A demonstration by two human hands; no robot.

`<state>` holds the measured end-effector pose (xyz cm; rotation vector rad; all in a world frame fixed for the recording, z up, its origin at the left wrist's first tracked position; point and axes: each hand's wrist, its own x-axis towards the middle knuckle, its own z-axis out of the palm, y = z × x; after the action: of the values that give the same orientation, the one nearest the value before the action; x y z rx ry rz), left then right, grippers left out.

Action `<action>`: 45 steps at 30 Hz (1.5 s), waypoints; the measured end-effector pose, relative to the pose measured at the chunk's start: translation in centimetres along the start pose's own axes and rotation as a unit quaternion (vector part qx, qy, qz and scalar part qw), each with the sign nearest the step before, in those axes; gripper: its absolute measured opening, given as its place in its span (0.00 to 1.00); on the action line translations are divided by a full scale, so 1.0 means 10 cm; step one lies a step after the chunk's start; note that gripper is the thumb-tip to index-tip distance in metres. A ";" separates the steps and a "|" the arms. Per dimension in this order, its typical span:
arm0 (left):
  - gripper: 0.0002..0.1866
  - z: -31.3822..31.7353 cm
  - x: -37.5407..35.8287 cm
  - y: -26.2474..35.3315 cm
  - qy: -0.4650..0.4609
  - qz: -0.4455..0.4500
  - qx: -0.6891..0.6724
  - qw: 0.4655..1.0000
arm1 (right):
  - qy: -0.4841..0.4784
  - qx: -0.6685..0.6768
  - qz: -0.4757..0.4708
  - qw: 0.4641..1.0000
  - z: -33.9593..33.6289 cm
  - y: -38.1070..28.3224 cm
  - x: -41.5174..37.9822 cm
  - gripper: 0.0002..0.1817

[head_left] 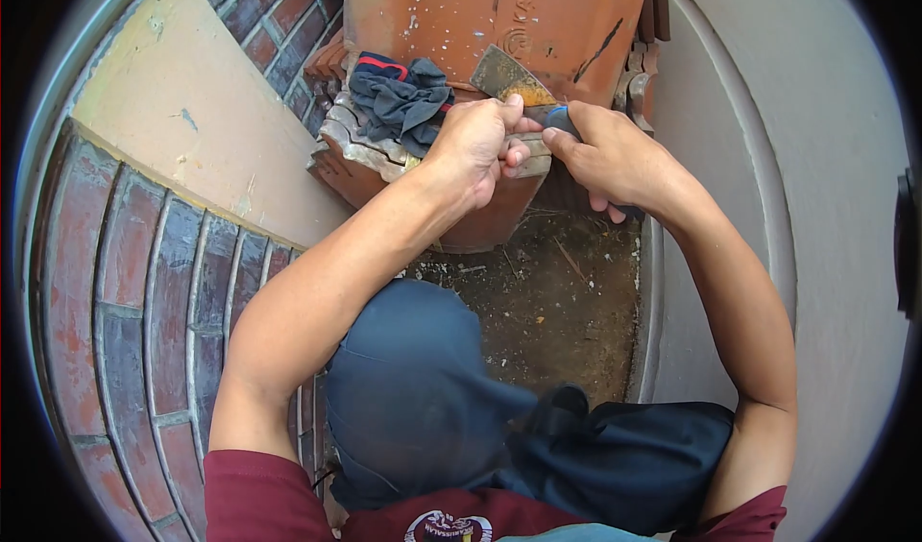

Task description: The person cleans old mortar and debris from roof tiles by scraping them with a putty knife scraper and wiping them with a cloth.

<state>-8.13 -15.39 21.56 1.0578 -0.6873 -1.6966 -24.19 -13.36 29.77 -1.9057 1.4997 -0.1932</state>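
Observation:
A putty knife with a wide, rust-stained metal blade (501, 73) and a blue and dark handle (559, 118) is in my right hand (615, 153), its fingers wrapped round the handle. The blade points up and left. My left hand (477, 144) is closed, with its thumb and curled fingers at the blade's lower edge; what they pinch, if anything, is hidden. Both hands are close together in front of a stack of orange roof tiles (576, 24). A crumpled dark grey cloth (401, 100) with a red stripe lies on the tiles' edges just left of my left hand.
On the left rises a brick wall (163, 302) with a beige panel (216, 110). A smooth grey wall (826, 206) stands close on the right. Below the hands is a dirty floor (567, 302) with scattered debris. My bent knee (413, 350) is near the tiles.

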 end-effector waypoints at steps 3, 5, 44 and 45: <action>0.15 0.00 -0.04 0.03 -0.004 -0.008 0.008 1.000 | -0.003 0.000 -0.008 1.000 -0.01 -0.03 0.01 0.21; 0.13 -0.01 -0.02 0.03 0.015 -0.008 0.020 1.000 | 0.012 -0.007 -0.004 1.000 0.02 -0.05 0.04 0.21; 0.19 -0.27 -0.15 0.34 -0.033 0.055 0.161 0.985 | 0.092 0.133 -0.080 0.984 0.14 -0.20 0.14 0.25; 0.20 -0.27 -0.16 0.33 -0.042 0.094 0.197 0.975 | 0.129 0.101 -0.128 0.978 0.19 -0.15 0.23 0.23</action>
<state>-4.01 -15.00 23.59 1.1534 -1.1766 -1.4799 -21.28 -14.45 28.59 -1.9563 1.3315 -0.7071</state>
